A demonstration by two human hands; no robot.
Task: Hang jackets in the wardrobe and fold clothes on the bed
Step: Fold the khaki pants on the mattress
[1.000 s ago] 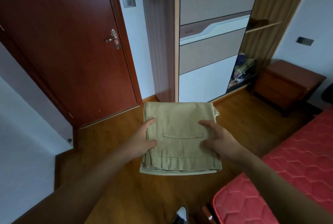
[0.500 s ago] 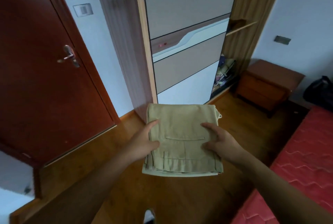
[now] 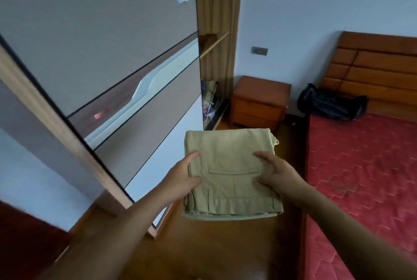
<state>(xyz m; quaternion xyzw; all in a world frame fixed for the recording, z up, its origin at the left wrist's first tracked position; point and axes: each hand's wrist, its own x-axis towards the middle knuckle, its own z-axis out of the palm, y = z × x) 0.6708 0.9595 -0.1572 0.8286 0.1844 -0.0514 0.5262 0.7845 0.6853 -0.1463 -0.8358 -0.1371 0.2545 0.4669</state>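
Note:
A folded pair of beige trousers (image 3: 230, 167) is held level in front of me over the wooden floor. My left hand (image 3: 180, 180) grips its left edge, thumb on top. My right hand (image 3: 277, 173) grips the right edge, thumb and a finger lying on the cloth. The wardrobe (image 3: 117, 58) with its grey and white sliding door fills the left. Its open section (image 3: 212, 90) at the right end shows a shelf and some items at the bottom. The bed (image 3: 365, 178) with a red quilted cover lies on the right.
A wooden bedside cabinet (image 3: 259, 101) stands between the wardrobe and the bed. A black bag (image 3: 329, 103) lies at the head of the bed below the wooden headboard (image 3: 374, 67). A strip of wooden floor (image 3: 225, 248) runs between wardrobe and bed.
The view has swung right: the red door has left the frame, and the wardrobe, bedside cabinet and bed have come in. Both hands keep the same hold on the trousers.

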